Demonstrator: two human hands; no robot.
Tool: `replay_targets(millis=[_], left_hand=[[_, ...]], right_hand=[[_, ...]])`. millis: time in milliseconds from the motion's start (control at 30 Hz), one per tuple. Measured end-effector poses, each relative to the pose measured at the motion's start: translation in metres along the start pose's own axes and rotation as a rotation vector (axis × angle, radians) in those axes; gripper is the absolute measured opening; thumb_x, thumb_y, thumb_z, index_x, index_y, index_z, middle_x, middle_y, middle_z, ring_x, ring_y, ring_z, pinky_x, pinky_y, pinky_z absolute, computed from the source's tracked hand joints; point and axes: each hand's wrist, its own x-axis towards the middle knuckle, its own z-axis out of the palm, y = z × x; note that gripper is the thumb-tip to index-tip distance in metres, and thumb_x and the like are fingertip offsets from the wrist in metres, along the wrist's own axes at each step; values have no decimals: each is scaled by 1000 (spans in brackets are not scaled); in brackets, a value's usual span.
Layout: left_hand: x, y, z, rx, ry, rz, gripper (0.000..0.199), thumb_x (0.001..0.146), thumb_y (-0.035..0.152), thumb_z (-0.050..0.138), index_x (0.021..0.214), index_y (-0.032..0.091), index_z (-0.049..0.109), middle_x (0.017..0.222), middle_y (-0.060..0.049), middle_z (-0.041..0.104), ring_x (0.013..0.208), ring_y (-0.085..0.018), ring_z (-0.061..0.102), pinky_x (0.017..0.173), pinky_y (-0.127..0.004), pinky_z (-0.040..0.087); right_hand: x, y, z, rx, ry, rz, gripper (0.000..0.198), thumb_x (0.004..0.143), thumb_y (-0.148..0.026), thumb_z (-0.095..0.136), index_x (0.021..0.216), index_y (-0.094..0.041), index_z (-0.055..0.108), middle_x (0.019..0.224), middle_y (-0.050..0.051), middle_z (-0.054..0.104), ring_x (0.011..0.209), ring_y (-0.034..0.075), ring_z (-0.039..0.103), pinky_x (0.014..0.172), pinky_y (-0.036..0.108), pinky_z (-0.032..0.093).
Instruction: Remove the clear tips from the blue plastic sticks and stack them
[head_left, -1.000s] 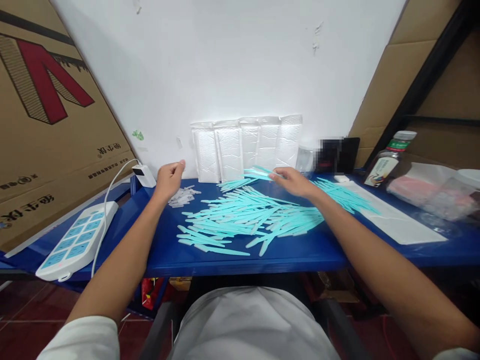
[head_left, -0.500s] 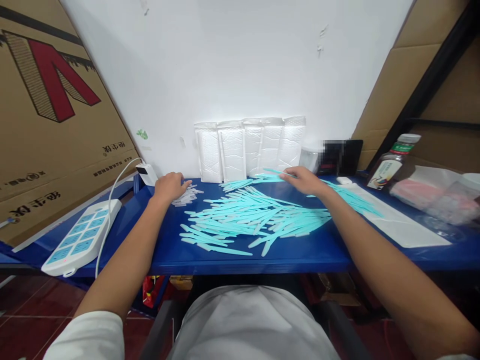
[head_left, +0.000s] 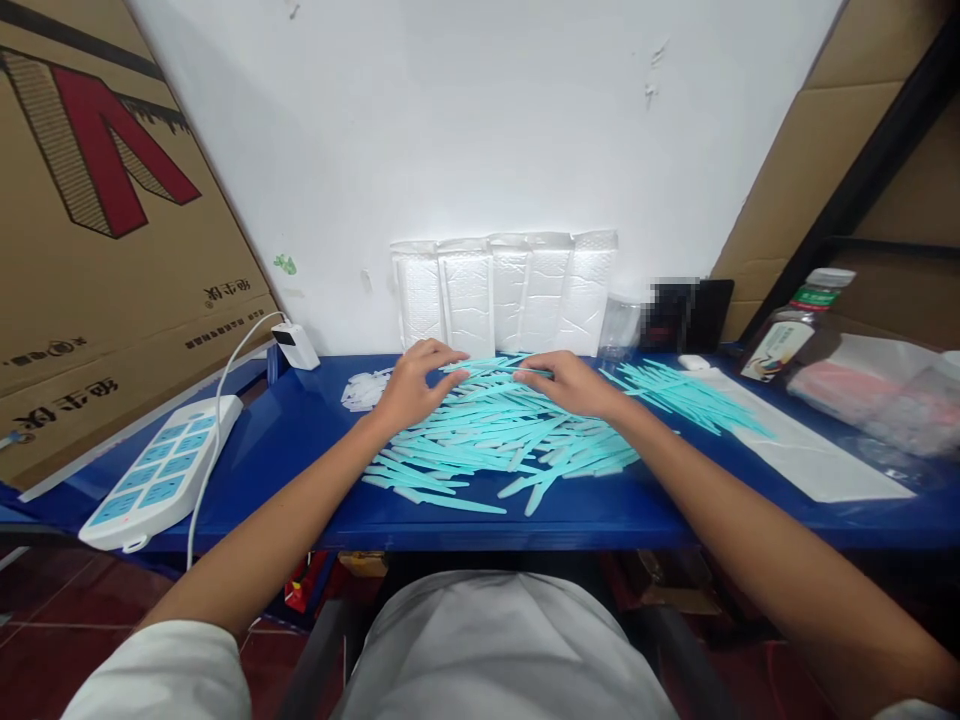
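Note:
Many thin turquoise eyebrow razors (head_left: 495,430) with pale ends lie in a loose pile on the blue table (head_left: 337,515). My left hand (head_left: 420,382) is over the pile's back left, thumb and forefinger visibly apart, pointing right. Facing it, my right hand (head_left: 570,382) has its thumb and fingertips closed around what looks like a razor among those at the back; the pile behind makes this hard to separate. A gap of turquoise razors shows between the hands. Small whitish translucent pieces (head_left: 365,390) lie left of my left hand.
Another group of razors (head_left: 686,395) lies right, partly over a white sheet (head_left: 817,450). White padded envelopes (head_left: 469,295) lean against the wall. A power strip (head_left: 161,475) and white cable (head_left: 217,430) are left; a bottle (head_left: 795,325) and plastic bag (head_left: 870,385) stand right.
My left hand has moved right, from the small whitish pieces to the razor pile. My right hand has come left and slightly lower, so the hands now face each other closely.

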Motion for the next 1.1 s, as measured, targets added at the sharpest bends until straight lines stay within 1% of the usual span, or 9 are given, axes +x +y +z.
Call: replay_targets(millis=[100,300,400,533,633,767,933,1033,1100], left_hand=[[-1,14,11,-35,60,111,27,105,42,64,112,22,81,104,-10,73,102,-24,66,91,-38,53],[2,8,11,-30,108,197,19,104,34,66,99,20,79,93,-7,72,89,-21,65,80,-37,52],[5,-3,-2,51,169,150,20,104,34,65,96,20,78,93,-8,72,90,-21,65,82,-37,52],[3,-39,-39,360,270,-18,28,104,38,60,95,19,78,94,-10,72,93,-24,66,87,-39,51],[-2,-70,-61,659,35,-279,31,100,39,59,92,18,79,95,-14,73,93,-30,67,84,-42,51],[-9,-94,-67,824,-352,-562,30,93,38,61,97,17,82,100,-18,77,96,-37,71,80,-43,54],[-12,-99,-64,867,-426,-611,34,92,37,60,106,16,82,109,-21,78,104,-41,72,83,-45,56],[-13,-101,-66,873,-442,-621,34,91,38,60,106,17,82,111,-21,78,105,-41,72,84,-45,56],[-13,-102,-68,875,-458,-632,34,91,38,59,107,18,82,111,-21,78,106,-41,72,84,-46,56]], right_hand=[[0,-16,6,-6,-11,-28,56,103,-67,48,87,-18,69,83,5,68,74,19,54,71,31,39],[2,-22,7,-42,-13,-60,58,105,-65,47,80,-17,66,74,3,63,68,16,49,67,30,35],[1,-13,-5,-84,47,-64,54,105,-61,49,83,-17,70,79,3,68,72,18,56,71,30,38],[-9,19,-47,-257,209,42,52,105,-57,49,81,-16,72,76,5,70,74,21,58,70,31,40],[-26,55,-89,-427,272,218,44,104,-49,53,86,-15,76,85,9,75,78,23,62,73,32,42],[-54,98,-131,-628,285,609,34,103,-36,58,104,-12,82,100,16,79,88,25,67,77,34,42],[-83,131,-153,-643,174,973,35,102,-40,62,107,-14,84,102,20,80,83,26,67,73,36,43],[-97,147,-159,-549,60,999,32,100,-34,65,84,-13,83,87,17,79,69,22,66,69,34,45],[-103,155,-162,-591,109,915,27,92,-29,74,72,-13,81,77,15,78,62,21,64,66,34,46]])
